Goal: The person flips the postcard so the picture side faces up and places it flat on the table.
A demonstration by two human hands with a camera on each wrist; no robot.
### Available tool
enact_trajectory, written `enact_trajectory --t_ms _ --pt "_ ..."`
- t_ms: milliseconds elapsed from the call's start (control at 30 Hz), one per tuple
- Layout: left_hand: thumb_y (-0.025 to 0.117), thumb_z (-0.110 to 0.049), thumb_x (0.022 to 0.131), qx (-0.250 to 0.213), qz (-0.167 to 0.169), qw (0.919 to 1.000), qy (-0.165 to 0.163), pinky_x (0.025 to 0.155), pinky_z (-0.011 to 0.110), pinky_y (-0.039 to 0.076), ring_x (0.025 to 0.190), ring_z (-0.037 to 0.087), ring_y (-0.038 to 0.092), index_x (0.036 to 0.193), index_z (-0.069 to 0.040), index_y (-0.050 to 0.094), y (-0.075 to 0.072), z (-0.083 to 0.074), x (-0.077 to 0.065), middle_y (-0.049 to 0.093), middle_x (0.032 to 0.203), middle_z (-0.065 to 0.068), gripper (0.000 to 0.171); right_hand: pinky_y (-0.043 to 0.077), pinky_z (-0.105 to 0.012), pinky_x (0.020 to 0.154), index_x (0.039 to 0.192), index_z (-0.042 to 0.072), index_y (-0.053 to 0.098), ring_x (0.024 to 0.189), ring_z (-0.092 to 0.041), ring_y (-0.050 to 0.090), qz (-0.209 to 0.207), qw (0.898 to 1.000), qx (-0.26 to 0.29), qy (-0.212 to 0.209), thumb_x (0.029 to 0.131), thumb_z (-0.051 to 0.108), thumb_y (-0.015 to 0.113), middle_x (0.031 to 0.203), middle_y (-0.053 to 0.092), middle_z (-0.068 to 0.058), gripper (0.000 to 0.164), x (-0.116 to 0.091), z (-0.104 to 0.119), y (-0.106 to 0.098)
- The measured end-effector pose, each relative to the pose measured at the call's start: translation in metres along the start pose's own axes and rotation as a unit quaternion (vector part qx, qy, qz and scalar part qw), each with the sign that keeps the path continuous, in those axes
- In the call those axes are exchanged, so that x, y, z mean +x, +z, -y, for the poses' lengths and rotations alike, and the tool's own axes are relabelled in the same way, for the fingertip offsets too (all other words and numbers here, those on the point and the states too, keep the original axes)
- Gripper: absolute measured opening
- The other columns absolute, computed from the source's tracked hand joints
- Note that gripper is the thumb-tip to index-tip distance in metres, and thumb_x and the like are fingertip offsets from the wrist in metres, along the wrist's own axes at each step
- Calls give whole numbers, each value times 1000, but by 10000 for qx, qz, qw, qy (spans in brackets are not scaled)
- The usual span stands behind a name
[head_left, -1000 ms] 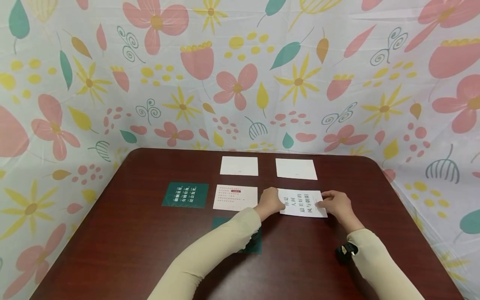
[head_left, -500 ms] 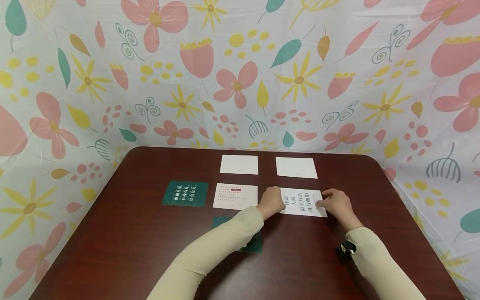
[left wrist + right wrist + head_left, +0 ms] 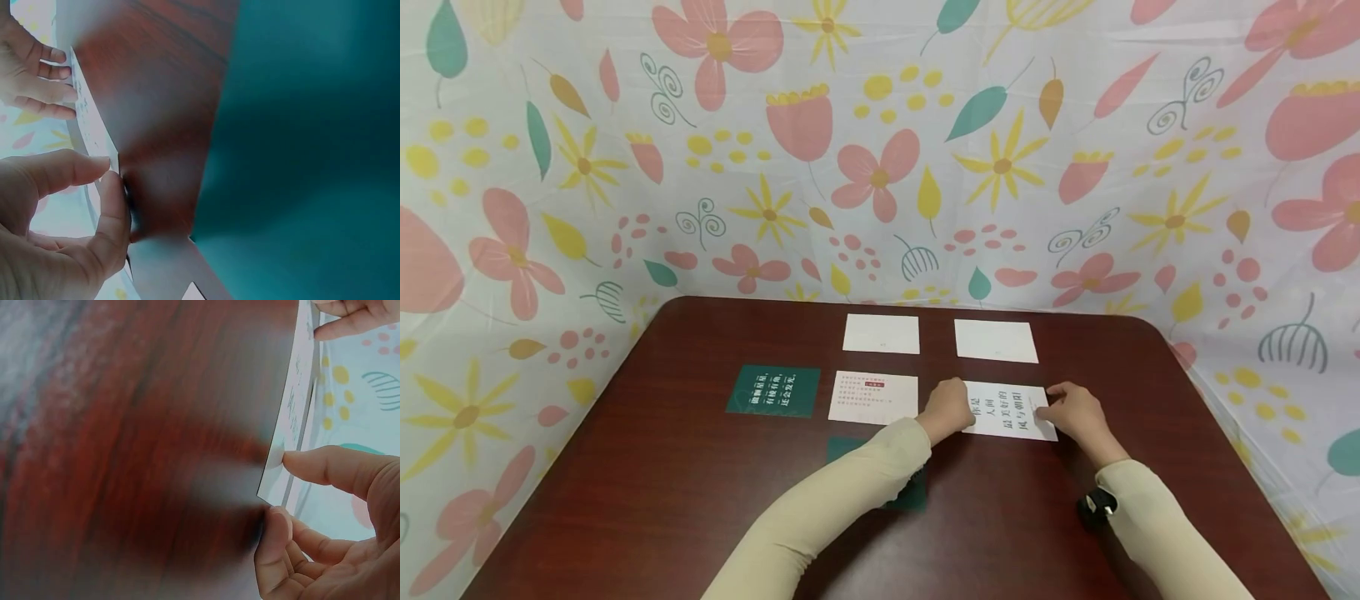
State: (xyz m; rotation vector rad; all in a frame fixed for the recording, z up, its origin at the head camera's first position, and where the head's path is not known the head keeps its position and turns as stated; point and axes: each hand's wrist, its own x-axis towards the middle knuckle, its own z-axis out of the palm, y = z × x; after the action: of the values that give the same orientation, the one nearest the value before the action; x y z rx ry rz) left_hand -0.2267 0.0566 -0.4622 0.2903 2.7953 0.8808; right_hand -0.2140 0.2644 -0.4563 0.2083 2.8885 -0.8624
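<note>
A white card (image 3: 1011, 412) with dark printed characters lies at the right of the middle row, its long sides running left to right. My left hand (image 3: 946, 408) pinches its left end; in the left wrist view, the thumb (image 3: 81, 167) and curled index finger (image 3: 114, 215) meet at the card's near corner. At the other end, my right hand (image 3: 1078, 417) holds the card. The right wrist view has the thumb (image 3: 325, 467) on the printed face, with curled fingers (image 3: 275, 540) at the corner below. Fingertips behind the card are partly hidden.
Two blank-looking white cards (image 3: 881, 333) form the back row. A pale pink card (image 3: 874, 397) and a green card (image 3: 773, 392) lie left of the held one. Another green card (image 3: 844, 448) is partly covered by the left forearm. A patterned cloth (image 3: 880, 167) hangs behind the dark wooden table (image 3: 662, 500).
The head view shifts slightly. Both hands stay at the two ends of the printed white card, which keeps nearly the same place among the other cards.
</note>
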Motion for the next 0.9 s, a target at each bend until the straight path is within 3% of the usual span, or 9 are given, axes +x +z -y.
enact_trajectory --t_ms 200,433,567,733,900 --pt "71 -7 81 -252 -26 9997 71 45 22 39 52 14 47 91 8 63 -4 -1 -2 55 67 8 20 48 -38 61 118 -17 52 72 -28 58 -38 10000 84 -29 88 21 64 91 61 -27 49 -1 0 -6" --pt "60 -8 88 -496 -385 9978 197 51 25 43 61 18 52 113 13 56 -15 5 3 58 87 16 33 50 -33 56 120 -16 51 65 -23 62 -221 9986 459 -104 94 23 56 100 61 -31 47 8 1 -15" --pt "58 -9 90 -670 -544 9956 355 56 27 47 62 19 54 116 12 58 -26 9 9 63 92 19 33 53 -34 61 122 -15 51 74 -29 64 -216 9967 770 -115 95 22 55 105 60 -32 46 14 7 -17" --pt "54 -10 93 -1349 -509 9887 403 65 26 49 65 15 55 122 8 57 -37 14 21 65 87 13 34 55 -41 74 127 -14 49 90 -38 63 -162 9924 1203 -184 98 22 52 113 57 -31 46 23 14 -18" --pt "54 -10 95 -1951 -551 9789 269 79 29 50 89 19 60 124 4 57 -41 16 34 63 102 9 33 52 -46 83 131 -12 47 102 -42 59 -206 9895 1383 -367 101 24 47 123 53 -33 47 36 14 -18"
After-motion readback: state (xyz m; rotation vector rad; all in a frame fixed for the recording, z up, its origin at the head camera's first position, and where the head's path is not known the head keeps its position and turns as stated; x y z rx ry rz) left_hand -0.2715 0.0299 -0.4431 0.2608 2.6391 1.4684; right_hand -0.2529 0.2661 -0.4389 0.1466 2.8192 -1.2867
